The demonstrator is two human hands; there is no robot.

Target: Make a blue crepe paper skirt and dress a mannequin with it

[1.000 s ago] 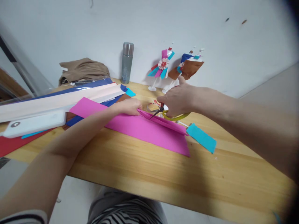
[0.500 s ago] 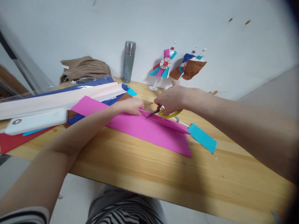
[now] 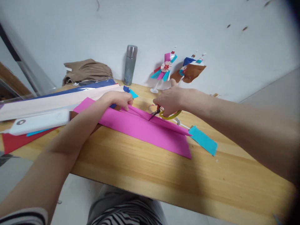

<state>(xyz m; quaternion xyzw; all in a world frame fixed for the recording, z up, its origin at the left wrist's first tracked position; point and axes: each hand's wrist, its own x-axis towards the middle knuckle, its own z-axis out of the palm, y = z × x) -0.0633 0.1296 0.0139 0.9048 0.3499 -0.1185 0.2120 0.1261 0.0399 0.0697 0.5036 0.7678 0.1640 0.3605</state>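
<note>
A long pink sheet [image 3: 140,128] lies across the wooden table, with a strip along its far edge partly cut from it. My left hand [image 3: 123,99] pinches the far edge of this sheet, left of the cut. In my right hand [image 3: 169,101] are scissors with yellow-edged handles [image 3: 170,116], their dark blades at the pink sheet. A blue-green piece [image 3: 203,140] rests just past the sheet's right end. Behind my right hand lies a roll of tape, partly hidden.
A grey bottle [image 3: 130,65] and decorated stands [image 3: 166,67] are by the wall. To the left lie a brown cloth [image 3: 89,71], a pale pink roll [image 3: 53,101], a white device [image 3: 41,122] and a red sheet [image 3: 23,139].
My left hand has moved left along the sheet's far edge, away from the scissors. My right hand with the scissors has hardly moved.
</note>
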